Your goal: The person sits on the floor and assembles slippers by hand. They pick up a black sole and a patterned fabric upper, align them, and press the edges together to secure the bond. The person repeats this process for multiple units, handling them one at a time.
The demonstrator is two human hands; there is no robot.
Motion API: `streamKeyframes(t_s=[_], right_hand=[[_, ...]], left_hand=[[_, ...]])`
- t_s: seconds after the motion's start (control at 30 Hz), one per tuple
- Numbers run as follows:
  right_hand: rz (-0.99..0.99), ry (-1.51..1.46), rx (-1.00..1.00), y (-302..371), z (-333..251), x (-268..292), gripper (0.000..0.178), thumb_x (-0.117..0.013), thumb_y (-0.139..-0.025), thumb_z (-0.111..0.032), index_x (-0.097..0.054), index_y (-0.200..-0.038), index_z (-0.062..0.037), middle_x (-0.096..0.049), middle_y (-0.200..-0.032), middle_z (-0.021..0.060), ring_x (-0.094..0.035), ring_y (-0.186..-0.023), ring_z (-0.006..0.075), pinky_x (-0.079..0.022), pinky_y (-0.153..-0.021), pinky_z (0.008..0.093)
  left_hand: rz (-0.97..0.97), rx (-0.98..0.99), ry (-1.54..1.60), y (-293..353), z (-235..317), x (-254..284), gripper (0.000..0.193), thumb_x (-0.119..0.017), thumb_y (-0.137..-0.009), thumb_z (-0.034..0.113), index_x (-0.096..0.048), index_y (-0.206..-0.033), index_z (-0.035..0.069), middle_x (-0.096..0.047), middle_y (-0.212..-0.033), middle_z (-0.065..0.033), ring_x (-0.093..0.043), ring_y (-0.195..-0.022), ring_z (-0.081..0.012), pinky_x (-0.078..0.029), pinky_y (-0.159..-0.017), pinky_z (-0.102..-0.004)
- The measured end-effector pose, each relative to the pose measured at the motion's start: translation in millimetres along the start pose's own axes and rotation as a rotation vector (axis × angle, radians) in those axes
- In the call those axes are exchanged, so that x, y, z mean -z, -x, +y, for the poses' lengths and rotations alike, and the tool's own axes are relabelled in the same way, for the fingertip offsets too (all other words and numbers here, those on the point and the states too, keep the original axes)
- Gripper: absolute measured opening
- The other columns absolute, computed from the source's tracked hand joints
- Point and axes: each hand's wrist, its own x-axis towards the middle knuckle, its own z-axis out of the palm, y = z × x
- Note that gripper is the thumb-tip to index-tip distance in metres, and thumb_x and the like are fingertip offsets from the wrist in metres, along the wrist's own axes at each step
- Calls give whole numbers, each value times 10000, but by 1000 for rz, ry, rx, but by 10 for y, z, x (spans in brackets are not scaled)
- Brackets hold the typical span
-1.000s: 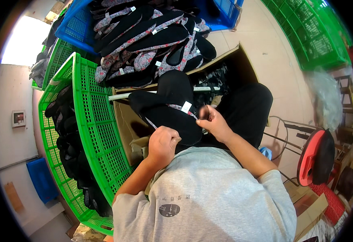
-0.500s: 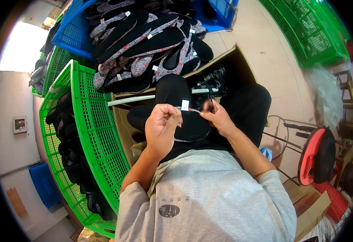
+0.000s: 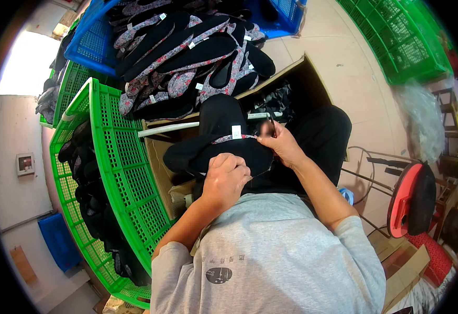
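Note:
A black slipper [image 3: 208,152] with a floral edge strip and a white tag [image 3: 236,132] lies across my lap. My left hand [image 3: 226,178] is closed, its fingers curled at the slipper's near edge; the fingertips are partly hidden. At the right end of the floral strip, my right hand [image 3: 284,146] is closed around a small dark tool [image 3: 267,129] that looks like scissors. That tool is partly blurred, and its tip is close to the strip.
A pile of floral-edged black slippers [image 3: 187,57] lies ahead by a blue crate [image 3: 90,47]. Beyond my knees stands an open cardboard box [image 3: 312,78] with dark scraps, a white bar [image 3: 168,129] across it. Green crates [image 3: 129,172] flank my left; a red-and-black stool [image 3: 407,201] is right.
My left hand has come down and toward me, from beside the tag to the slipper's near edge. More of the floral strip shows. My right hand has shifted only slightly.

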Motion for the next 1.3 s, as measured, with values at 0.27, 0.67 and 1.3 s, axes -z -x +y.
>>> streamKeyframes(t_s=[0.27,0.67,1.3], right_hand=[[3,47,44,-187,-158,11,192,-732,-847,-58,-544,-859,-96,-545,-816,-44,-495,-750,32,-416,-680,197],[209,115,-19,226,-263,174,257,-548,-1022,-291,-563,-1144,-65,-591,-894,-27,-496,-732,54,-412,-677,206],[-38,322,95,736,226,-101,196,-679,-951,-163,-582,-1073,-43,-660,-896,31,-615,-799,112,-496,-718,263]], left_hand=[[67,592,1092,-111,-151,-166,72,-587,-991,95,-525,-958,77,-637,-805,-61,-529,-653,-64,-420,-569,-185],[286,552,1485,-229,-233,-339,118,-588,-1004,163,-492,-984,96,-522,-698,-20,-475,-607,-93,-360,-552,-211],[326,562,1466,-240,-192,-400,97,-572,-1006,129,-484,-980,98,-543,-742,-30,-508,-665,-112,-395,-628,-240]])
